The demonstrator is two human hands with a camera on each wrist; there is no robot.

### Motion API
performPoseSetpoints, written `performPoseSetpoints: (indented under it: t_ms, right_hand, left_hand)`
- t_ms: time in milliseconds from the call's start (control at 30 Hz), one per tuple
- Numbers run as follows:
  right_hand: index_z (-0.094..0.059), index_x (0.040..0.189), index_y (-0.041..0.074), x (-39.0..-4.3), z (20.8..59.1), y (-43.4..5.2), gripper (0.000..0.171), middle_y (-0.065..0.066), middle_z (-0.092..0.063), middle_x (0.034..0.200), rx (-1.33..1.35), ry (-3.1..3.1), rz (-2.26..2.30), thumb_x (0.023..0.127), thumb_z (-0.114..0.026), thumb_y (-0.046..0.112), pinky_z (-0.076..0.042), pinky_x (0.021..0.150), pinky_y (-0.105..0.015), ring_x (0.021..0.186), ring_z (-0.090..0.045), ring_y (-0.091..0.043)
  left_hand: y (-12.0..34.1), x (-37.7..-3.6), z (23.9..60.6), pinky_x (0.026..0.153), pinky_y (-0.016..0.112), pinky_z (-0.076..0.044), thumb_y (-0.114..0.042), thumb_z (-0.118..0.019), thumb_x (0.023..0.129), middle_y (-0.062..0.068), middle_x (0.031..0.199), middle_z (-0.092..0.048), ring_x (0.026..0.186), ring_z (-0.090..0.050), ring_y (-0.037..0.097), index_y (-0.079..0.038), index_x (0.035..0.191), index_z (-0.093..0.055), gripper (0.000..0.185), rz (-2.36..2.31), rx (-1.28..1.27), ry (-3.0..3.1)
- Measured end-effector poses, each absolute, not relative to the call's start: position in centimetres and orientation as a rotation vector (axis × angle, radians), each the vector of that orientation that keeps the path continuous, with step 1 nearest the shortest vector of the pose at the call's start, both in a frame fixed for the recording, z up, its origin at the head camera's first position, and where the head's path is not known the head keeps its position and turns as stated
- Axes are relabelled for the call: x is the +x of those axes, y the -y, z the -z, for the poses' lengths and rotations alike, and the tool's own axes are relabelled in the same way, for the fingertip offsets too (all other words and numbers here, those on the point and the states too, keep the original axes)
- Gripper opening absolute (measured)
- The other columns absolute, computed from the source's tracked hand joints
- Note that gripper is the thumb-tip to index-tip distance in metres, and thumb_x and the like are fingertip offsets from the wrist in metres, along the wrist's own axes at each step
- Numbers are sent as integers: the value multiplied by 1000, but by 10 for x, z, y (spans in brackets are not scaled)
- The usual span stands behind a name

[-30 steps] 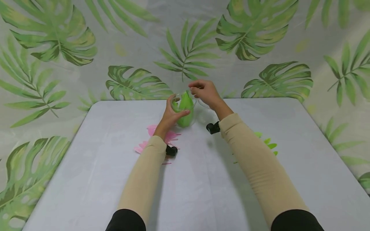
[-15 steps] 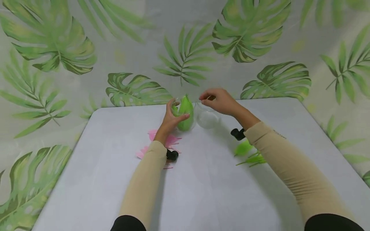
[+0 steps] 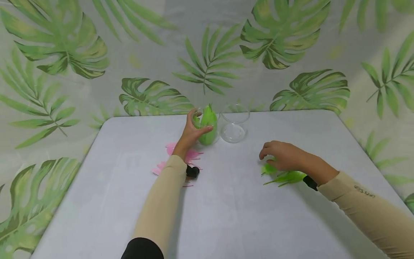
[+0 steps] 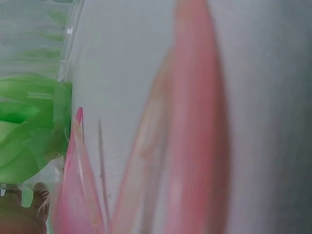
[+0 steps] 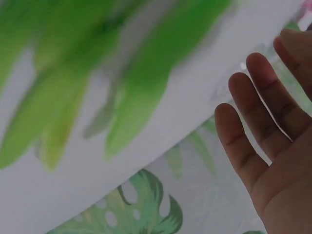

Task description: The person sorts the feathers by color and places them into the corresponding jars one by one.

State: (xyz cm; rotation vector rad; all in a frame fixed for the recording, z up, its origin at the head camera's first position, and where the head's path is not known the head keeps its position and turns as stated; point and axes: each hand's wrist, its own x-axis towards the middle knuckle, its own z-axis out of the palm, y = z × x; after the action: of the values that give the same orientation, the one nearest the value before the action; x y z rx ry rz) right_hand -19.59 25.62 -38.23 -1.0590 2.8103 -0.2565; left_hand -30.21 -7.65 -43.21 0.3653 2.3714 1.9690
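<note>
Pink feathers: a loose bunch lying flat on the white table, partly under the left forearm; none of them is in a jar, so by my reading this lot is not yet sorted. The left wrist view shows them close up, blurred.
Left hand: fingers and thumb curled round the side of the left glass jar, steadying it upright.
Left glass jar: stands near the table's far edge and is stuffed with green feathers, tips poking above the rim; this part looks well along.
Right glass jar: just beside the first, clear and with nothing inside that I can see.
Right hand: lowered palm-down over the loose green feathers, fingers relaxed and spread in the right wrist view; whether it touches them I cannot tell.
Loose green feathers: a few on the table, well apart from the jars.
Progress: some green ones in, a few green and all pink left, as I judge it.
</note>
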Motion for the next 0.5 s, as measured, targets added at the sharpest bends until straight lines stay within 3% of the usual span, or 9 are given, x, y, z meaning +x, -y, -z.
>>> performPoseSetpoints:
  t_ms: [200, 500]
  right_hand:
    - [-73, 98, 22, -181, 403, -257, 24, 6, -65, 103, -1106, -2802, 253, 80, -72, 6, -53, 77, -33, 95, -60, -16]
    - [-73, 85, 24, -179, 419, -255, 16, 8, -62, 92, -1276, -2842, 206, 81, -81, 11, -52, 70, -25, 84, -58, -11]
  left_hand:
    - [77, -305, 432, 121, 52, -26, -25, -79, 83, 11, 158, -34, 148, -29, 30, -23, 155, -17, 96, -1989, 377, -2382]
    - [79, -307, 433, 121, 49, -28, -23, -81, 81, 7, 155, -37, 148, -30, 27, -23, 156, -16, 99, -1976, 352, -2379]
